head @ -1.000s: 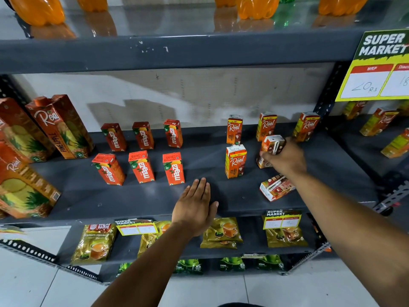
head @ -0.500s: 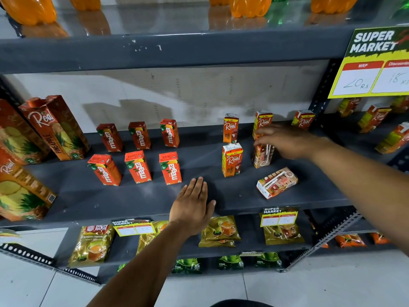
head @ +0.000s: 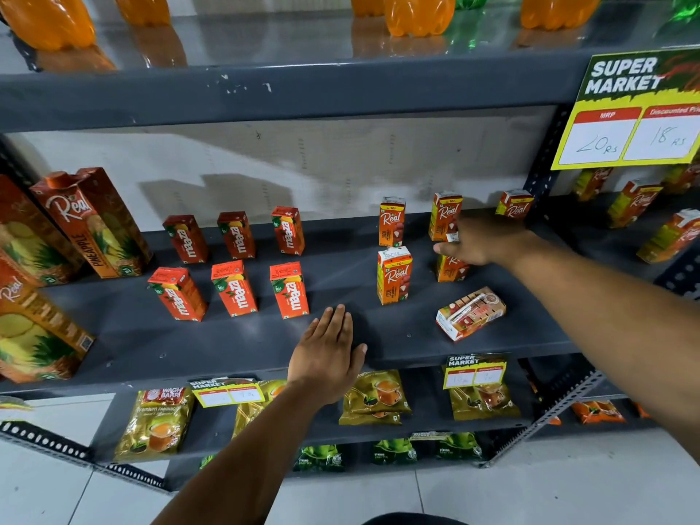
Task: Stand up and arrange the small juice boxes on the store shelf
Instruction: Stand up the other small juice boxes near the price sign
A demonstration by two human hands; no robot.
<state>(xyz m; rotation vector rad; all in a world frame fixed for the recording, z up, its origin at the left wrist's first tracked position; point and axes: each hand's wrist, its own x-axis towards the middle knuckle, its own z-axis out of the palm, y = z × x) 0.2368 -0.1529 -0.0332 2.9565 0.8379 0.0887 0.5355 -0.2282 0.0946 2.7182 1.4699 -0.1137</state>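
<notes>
Small orange Real juice boxes stand on the dark grey shelf [head: 227,335]: one at the back [head: 392,221], a second beside it [head: 445,216], a third far right [head: 515,204], and one in front [head: 394,276]. My right hand [head: 481,240] covers the top of another upright Real box [head: 450,270], fingers curled over it. One more Real box [head: 469,314] lies on its side near the shelf's front, straw side up. My left hand [head: 325,354] rests flat on the shelf's front edge, fingers apart, holding nothing.
Several small Maaza boxes [head: 235,288] stand in two rows at the left. Big Real pineapple cartons [head: 91,221] lean at the far left. A price sign [head: 628,111] hangs at the upper right. Tea packets [head: 375,395] fill the lower shelf, orange bottles [head: 416,13] the top one.
My right hand carried a tilted Real box up and left and stood it upright in the front row, staying on its top. My left hand has not moved.
</notes>
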